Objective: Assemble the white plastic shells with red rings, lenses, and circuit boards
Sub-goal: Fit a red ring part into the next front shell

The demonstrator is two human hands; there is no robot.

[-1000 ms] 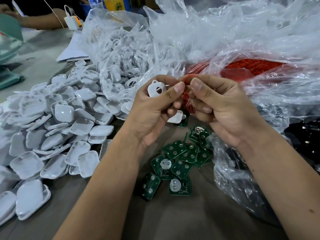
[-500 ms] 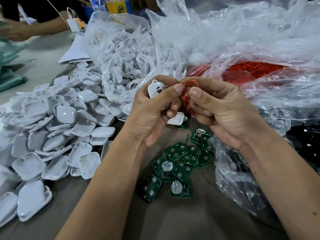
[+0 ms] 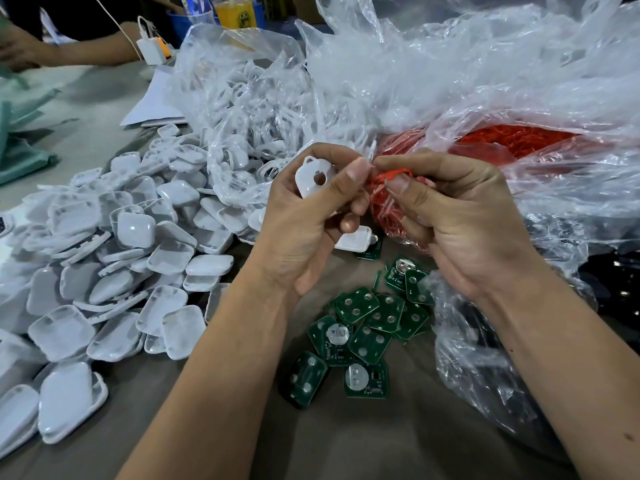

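Right grip: we see the right hand (image 3: 464,223) pinching a thin red plastic ring (image 3: 394,175) between thumb and forefinger, the other fingers curled under.
Left grip: the left hand (image 3: 304,223) holds a white rounded-square plastic shell with a round hole (image 3: 314,176) between thumb and fingers, the thumb tip reaching across to the ring.
Change: half a second ago the ring stood up as a clear loop above the right fingertips; now it lies flatter, stretched between the two thumbs, close beside the shell's right edge. The shell has kept its place in the left hand.
Meaning: we judge the ring is being freed and oriented for seating on the shell. It is not yet on the shell; whether ring and shell touch we cannot tell.
Ring supply: a clear plastic bag of red rings (image 3: 512,140) lies open just behind the right hand, with a tangle of rings hanging below the pinch.
Second shell: a white shell piece (image 3: 355,239) lies beneath the left fingers; we cannot tell whether it is held or resting.
Boards: green square circuit boards (image 3: 363,327) lie scattered on the grey table (image 3: 398,441) between the forearms, untouched.
Shell stock: a heap of white shell halves (image 3: 104,271) lies to the left, more in a clear bag (image 3: 249,105) behind.
Lenses: none identified.
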